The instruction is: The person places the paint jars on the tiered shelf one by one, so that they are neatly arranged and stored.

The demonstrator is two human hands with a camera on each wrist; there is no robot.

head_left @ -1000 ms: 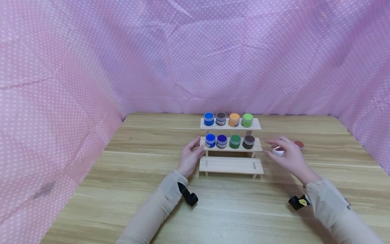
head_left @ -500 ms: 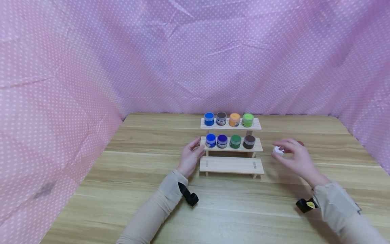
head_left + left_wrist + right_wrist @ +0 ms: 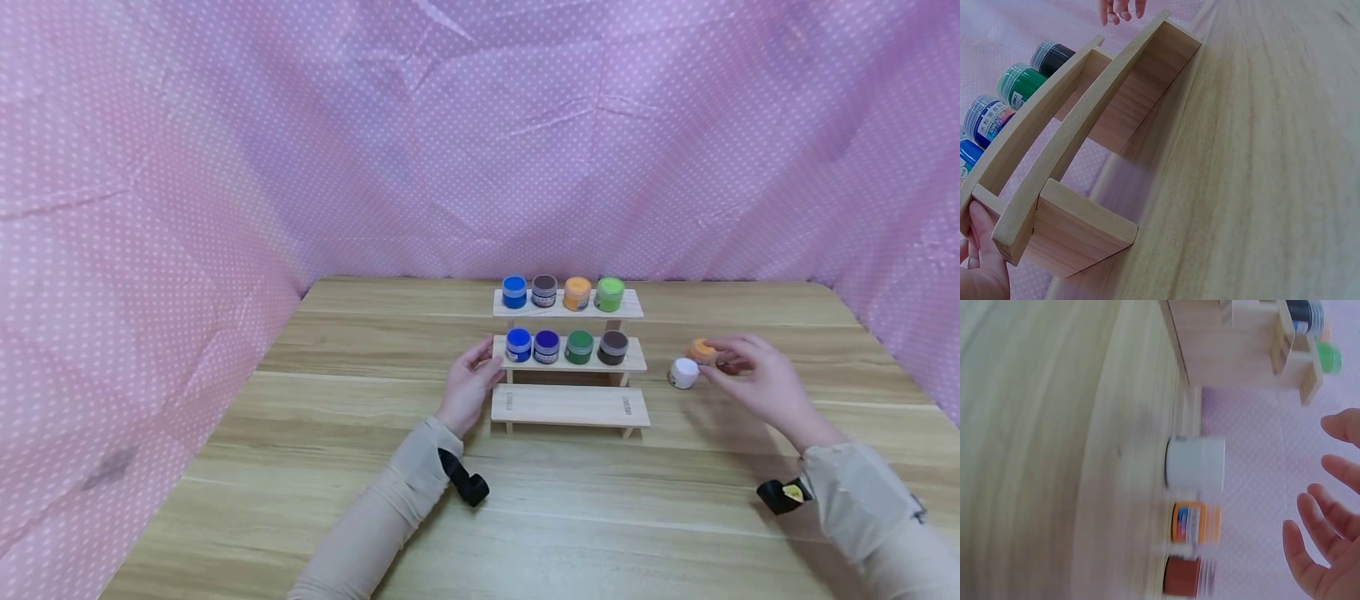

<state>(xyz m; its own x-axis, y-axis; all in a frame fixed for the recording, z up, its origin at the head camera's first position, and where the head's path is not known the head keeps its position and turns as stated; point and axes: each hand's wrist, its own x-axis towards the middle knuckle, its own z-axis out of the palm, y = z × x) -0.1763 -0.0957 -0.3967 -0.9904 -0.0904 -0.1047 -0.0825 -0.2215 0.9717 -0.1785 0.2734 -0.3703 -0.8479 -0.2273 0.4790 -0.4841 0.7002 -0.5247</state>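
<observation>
White jar (image 3: pixel 683 373) and orange jar (image 3: pixel 702 352) stand on the desk (image 3: pixel 600 517), right of the rack (image 3: pixel 570 405). My feed shows the right hand (image 3: pixel 768 383) empty, fingers (image 3: pixel 1300 555) parted; a low sweep might topple either. The left hand (image 3: pixel 465 390) grips the rack; tugging could shed its jars (image 3: pixel 579 350).

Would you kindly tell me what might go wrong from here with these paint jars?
1. The white jar, orange jar and reddish-brown jar stand close together, so the right hand, hovering beside them, might knock one while taking another.
2. The left hand holds the left end of the tiered wooden stand; a tug there could jolt it and topple jars.
3. The middle row's blue jar, nearest that hand, might get nudged.
</observation>
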